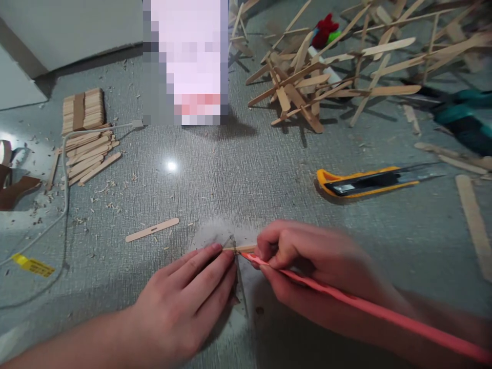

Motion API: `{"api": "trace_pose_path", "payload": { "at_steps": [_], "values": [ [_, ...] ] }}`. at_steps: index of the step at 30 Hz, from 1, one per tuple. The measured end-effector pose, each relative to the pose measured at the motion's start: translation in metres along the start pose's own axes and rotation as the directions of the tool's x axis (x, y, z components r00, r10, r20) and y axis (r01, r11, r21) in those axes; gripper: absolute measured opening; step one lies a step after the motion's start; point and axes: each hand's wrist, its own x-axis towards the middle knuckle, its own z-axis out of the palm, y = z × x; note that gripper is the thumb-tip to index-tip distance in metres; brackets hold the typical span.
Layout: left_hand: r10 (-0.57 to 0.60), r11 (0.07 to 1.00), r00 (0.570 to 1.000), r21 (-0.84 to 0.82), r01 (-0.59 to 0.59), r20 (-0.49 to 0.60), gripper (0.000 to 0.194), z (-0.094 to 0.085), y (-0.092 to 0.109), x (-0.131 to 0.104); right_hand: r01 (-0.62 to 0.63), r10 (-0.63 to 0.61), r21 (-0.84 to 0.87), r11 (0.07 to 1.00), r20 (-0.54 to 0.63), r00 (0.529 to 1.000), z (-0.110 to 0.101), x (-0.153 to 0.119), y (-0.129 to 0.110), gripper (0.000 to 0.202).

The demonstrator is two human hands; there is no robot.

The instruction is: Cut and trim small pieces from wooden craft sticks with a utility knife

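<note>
My right hand is closed round a red pencil, its tip at a pale wooden craft stick. The stick lies crosswise on the grey textured surface, partly hidden by both hands. My left hand holds the stick down with its fingertips, the fingers together and nearly straight. By those fingertips shows a small clear, thin-edged piece, its kind hard to make out. Another craft stick lies loose, farther out on the left.
A yellow utility knife lies at right with its blade out. Behind it are a tangle of joined sticks and a teal-and-black tool. At left are a banded stick bundle, loose sticks and a white cable.
</note>
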Motion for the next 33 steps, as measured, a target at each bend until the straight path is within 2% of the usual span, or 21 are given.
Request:
{"api": "trace_pose_path", "payload": {
  "at_steps": [12,33],
  "values": [
    [-0.002,1.000,1.000,-0.013,0.001,-0.023,0.024,0.0003,-0.0003,0.0011,-0.012,0.012,0.000,1.000,-0.008,1.000,0.0008,0.0007,0.0010,0.023],
    [-0.015,1.000,1.000,-0.003,0.015,0.022,0.029,0.0018,0.0024,-0.0042,0.020,-0.020,0.001,1.000,0.021,1.000,-0.0021,0.0033,-0.0009,0.024]
  ]
}}
